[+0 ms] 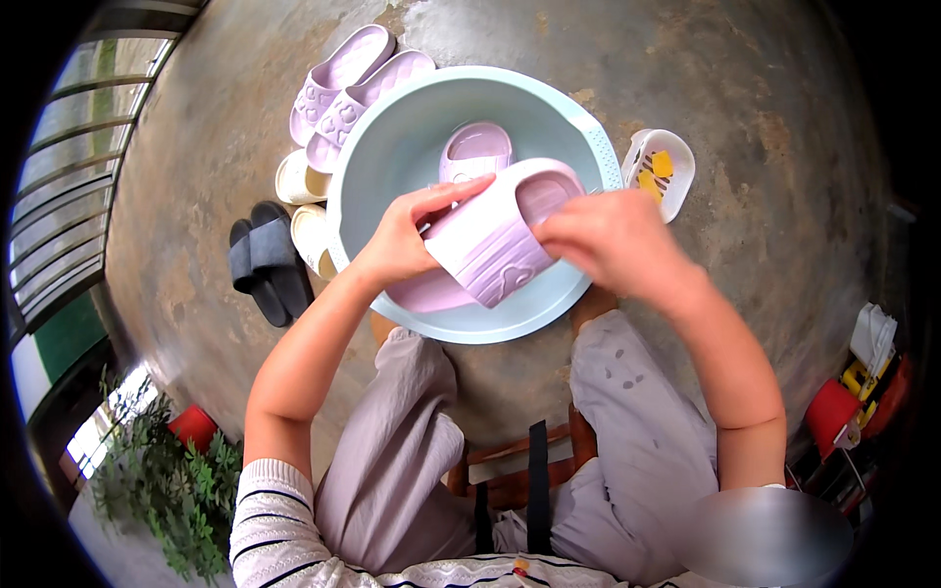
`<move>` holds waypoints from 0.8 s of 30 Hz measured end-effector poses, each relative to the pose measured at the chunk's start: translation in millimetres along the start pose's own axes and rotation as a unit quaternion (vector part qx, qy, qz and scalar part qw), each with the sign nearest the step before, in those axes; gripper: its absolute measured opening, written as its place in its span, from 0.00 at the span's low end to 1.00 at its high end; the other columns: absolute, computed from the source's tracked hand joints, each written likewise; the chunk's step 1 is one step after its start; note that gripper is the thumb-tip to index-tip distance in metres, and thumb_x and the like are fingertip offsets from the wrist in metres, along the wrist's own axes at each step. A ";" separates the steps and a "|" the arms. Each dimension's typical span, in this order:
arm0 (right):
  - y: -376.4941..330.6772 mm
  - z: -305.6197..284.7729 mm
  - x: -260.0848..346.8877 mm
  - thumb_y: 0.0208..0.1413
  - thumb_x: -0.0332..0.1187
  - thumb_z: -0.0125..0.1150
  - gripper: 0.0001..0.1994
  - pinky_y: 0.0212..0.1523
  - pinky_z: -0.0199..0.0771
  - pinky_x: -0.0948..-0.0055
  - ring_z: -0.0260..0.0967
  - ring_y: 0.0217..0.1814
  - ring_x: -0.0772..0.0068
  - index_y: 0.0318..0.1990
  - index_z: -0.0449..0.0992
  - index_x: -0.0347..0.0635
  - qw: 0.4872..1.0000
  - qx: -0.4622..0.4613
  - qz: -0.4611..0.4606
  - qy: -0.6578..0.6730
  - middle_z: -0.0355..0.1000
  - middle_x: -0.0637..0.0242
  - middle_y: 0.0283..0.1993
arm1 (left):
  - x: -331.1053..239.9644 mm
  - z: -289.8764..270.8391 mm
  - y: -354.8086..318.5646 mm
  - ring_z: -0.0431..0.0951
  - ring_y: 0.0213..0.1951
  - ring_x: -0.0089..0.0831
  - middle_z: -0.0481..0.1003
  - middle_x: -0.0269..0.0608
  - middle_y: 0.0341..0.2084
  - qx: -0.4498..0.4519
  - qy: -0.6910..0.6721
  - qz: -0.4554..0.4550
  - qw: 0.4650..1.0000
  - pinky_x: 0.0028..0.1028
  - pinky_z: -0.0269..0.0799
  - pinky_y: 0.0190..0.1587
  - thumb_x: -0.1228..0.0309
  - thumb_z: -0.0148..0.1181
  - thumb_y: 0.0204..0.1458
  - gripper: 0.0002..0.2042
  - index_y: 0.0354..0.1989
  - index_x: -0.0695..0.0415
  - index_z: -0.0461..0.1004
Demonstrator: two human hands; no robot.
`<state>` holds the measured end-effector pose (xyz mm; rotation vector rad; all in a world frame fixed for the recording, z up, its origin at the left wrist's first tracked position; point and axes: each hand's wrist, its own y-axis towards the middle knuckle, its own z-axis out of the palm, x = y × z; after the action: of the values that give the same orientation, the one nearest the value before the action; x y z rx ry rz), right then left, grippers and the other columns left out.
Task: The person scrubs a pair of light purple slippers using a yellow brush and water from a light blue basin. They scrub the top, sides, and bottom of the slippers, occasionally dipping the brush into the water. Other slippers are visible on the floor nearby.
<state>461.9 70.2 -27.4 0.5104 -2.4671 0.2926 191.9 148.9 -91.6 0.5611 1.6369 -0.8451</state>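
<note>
A lilac slide sandal [500,235] is tilted above a light blue basin [382,147]. My left hand [407,230] is closed round its heel end, the thumb lying along the side. At the sandal's front opening is my right hand [618,240], slightly blurred, with its fingers curled together and the fingertips reaching into the opening. Whatever those fingers may hold is hidden. Inside the basin, a second lilac slide [475,152] shows behind the held one. Part of another lilac piece [431,292] lies below my left hand, mostly covered.
Left of the basin are a lilac pair of slides [343,93], cream slippers [299,178] and dark slides [270,260]. A white soap dish [676,191] with yellow pieces sits to the right. A leafy plant [167,490] grows at lower left; a red container [831,416] stands at far right.
</note>
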 end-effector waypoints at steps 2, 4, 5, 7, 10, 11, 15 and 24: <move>-6.1 -1.0 -9.2 0.49 0.29 0.67 0.08 0.32 0.75 0.71 0.76 0.31 0.66 0.38 0.83 0.50 0.997 -0.070 -0.010 0.035 0.78 0.68 0.30 | 2.4 -0.8 -1.4 0.73 0.57 0.28 0.73 0.40 0.58 0.006 -0.014 -0.018 1.000 0.29 0.66 0.61 0.72 0.74 0.41 0.37 0.65 0.52 0.70; -16.6 -22.4 -29.8 0.49 0.31 0.68 0.06 0.30 0.74 0.72 0.76 0.30 0.66 0.36 0.83 0.51 0.994 -0.100 0.041 0.010 0.77 0.68 0.29 | -0.4 -4.7 -9.3 0.72 0.58 0.28 0.72 0.40 0.60 -0.012 -0.050 -0.035 0.998 0.29 0.65 0.62 0.73 0.73 0.42 0.36 0.65 0.52 0.69; -15.8 -30.0 -31.1 0.50 0.31 0.68 0.07 0.29 0.73 0.72 0.76 0.29 0.68 0.38 0.84 0.51 0.989 -0.112 0.077 0.056 0.78 0.68 0.29 | 0.0 -4.9 -11.2 0.72 0.58 0.28 0.72 0.40 0.60 -0.017 -0.066 -0.037 0.997 0.29 0.65 0.62 0.73 0.73 0.42 0.36 0.65 0.53 0.69; -10.2 -22.0 -17.0 0.50 0.29 0.69 0.09 0.29 0.73 0.72 0.76 0.29 0.69 0.40 0.84 0.51 0.997 -0.078 0.021 0.010 0.78 0.67 0.29 | -1.7 0.7 -5.6 0.72 0.59 0.27 0.71 0.40 0.60 -0.003 -0.053 -0.026 0.998 0.30 0.64 0.63 0.74 0.73 0.42 0.37 0.66 0.54 0.68; -0.5 -10.9 -4.5 0.48 0.27 0.69 0.10 0.29 0.73 0.72 0.76 0.29 0.70 0.40 0.84 0.49 0.996 -0.084 -0.015 0.005 0.79 0.66 0.30 | -4.9 3.0 -0.2 0.72 0.58 0.27 0.71 0.40 0.61 0.020 -0.054 -0.027 0.998 0.30 0.64 0.63 0.74 0.73 0.42 0.37 0.66 0.54 0.68; -4.6 -17.8 -15.3 0.48 0.27 0.69 0.09 0.29 0.73 0.71 0.76 0.29 0.69 0.39 0.84 0.49 0.994 -0.109 0.005 0.013 0.78 0.66 0.29 | -1.4 -0.8 -2.9 0.72 0.58 0.26 0.71 0.40 0.61 0.011 -0.046 -0.029 0.998 0.29 0.64 0.63 0.74 0.72 0.42 0.37 0.66 0.53 0.68; -4.9 -16.4 -23.4 0.50 0.29 0.68 0.08 0.30 0.74 0.71 0.77 0.31 0.68 0.39 0.84 0.49 0.993 -0.114 0.012 0.023 0.80 0.67 0.32 | -4.8 3.3 -2.3 0.72 0.57 0.24 0.72 0.38 0.60 0.036 -0.020 -0.039 0.998 0.28 0.65 0.62 0.75 0.71 0.43 0.37 0.67 0.52 0.68; -6.1 -11.8 -23.2 0.50 0.30 0.68 0.06 0.33 0.76 0.70 0.78 0.33 0.65 0.37 0.83 0.47 0.992 -0.121 0.020 0.013 0.80 0.65 0.33 | -3.0 -0.3 -6.1 0.74 0.55 0.28 0.74 0.38 0.58 -0.008 0.029 -0.013 0.999 0.28 0.65 0.60 0.72 0.72 0.41 0.36 0.65 0.49 0.70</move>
<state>487.9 75.2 -31.3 0.3532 -2.4451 0.0149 187.8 145.5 -87.3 0.5595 1.7047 -0.8410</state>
